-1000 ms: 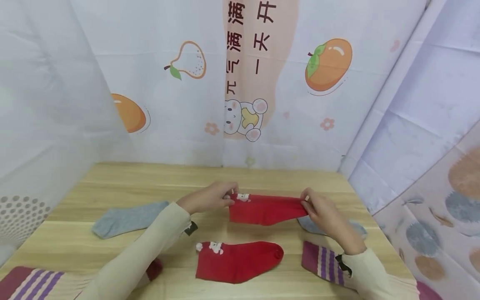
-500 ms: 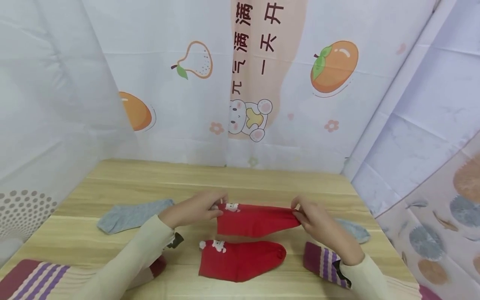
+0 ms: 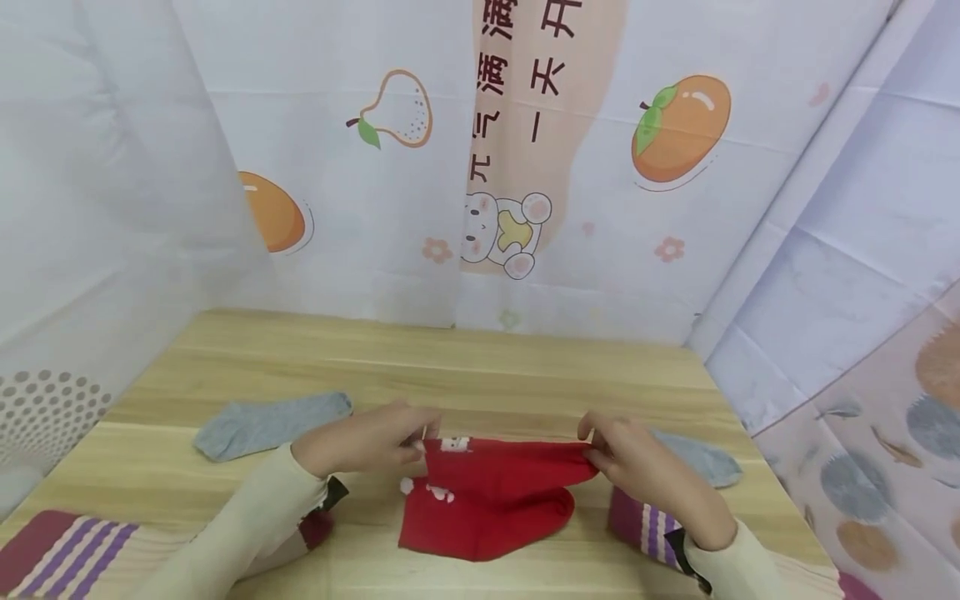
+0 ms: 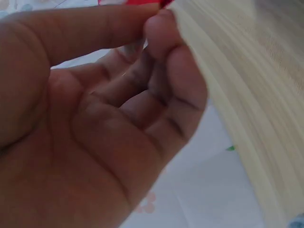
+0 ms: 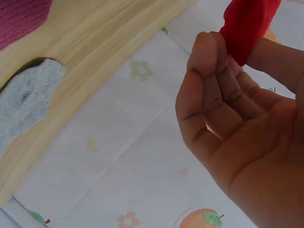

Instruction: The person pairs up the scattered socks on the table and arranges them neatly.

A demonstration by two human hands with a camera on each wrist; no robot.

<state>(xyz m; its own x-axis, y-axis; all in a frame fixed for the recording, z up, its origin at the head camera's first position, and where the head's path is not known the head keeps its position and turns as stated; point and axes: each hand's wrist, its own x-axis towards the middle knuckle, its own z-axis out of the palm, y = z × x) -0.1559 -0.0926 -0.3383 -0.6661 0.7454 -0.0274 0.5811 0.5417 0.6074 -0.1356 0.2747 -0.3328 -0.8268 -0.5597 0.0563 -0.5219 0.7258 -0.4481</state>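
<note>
A red sock [image 3: 502, 467] with a white figure at its cuff is stretched between both hands in the head view. My left hand [image 3: 375, 437] pinches its cuff end between thumb and fingers. At the toe end, my right hand [image 3: 637, 462] pinches the fabric; the right wrist view shows this red tip [image 5: 247, 31] between thumb and fingertips. A second red sock [image 3: 472, 529], with white pompom and trim, lies flat on the table just below. The held sock overlaps its upper part, and whether they touch cannot be told.
Grey socks lie on the wooden table [image 3: 510, 367]: one at left [image 3: 270, 423], another at right [image 3: 701, 458], partly behind the right hand. Striped socks lie at front left [image 3: 82, 554] and front right [image 3: 645, 525], partly under the sleeves. A printed curtain [image 3: 337, 208] hangs behind.
Both hands have brought the held red sock down and toward the body, slightly left, from behind the lying red sock to over its upper part. The camera view has shifted slightly.
</note>
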